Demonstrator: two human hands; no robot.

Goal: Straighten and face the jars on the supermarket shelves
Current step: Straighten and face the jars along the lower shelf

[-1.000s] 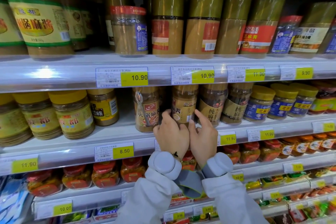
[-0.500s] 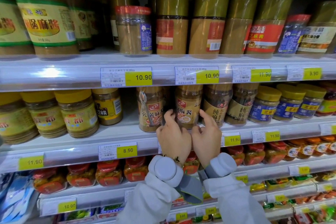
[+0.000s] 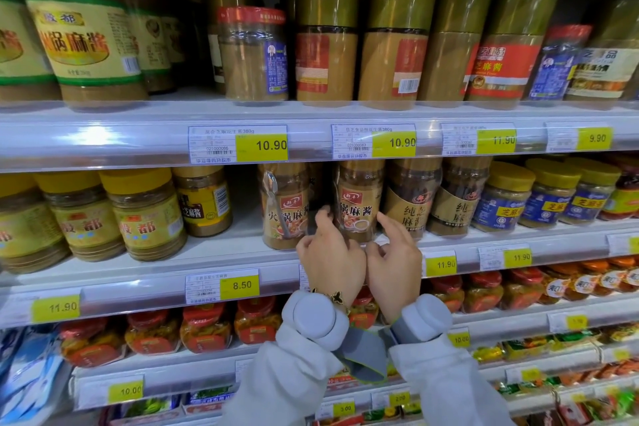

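While hands (image 3: 363, 263) touch it, jar (image 3: 358, 201) holds brown paste.

Left hand (image 3: 330, 258): raised in front of the person, back of the hand toward the camera, index finger extended upward, remaining fingers curled loosely into the palm. Whether the fingertip touched anything could not be told. Left wrist bore a gold bracelet (image 3: 332, 297) and a round grey wrist device (image 3: 316, 318) over a pale sleeve (image 3: 287, 377).

Right hand (image 3: 392, 264): raised just beside the left, knuckles nearly touching it, index finger extended up and leftward, other fingers bent inward. Right wrist carried a matching grey device (image 3: 427, 318), with a pale sleeve (image 3: 446, 387) below.
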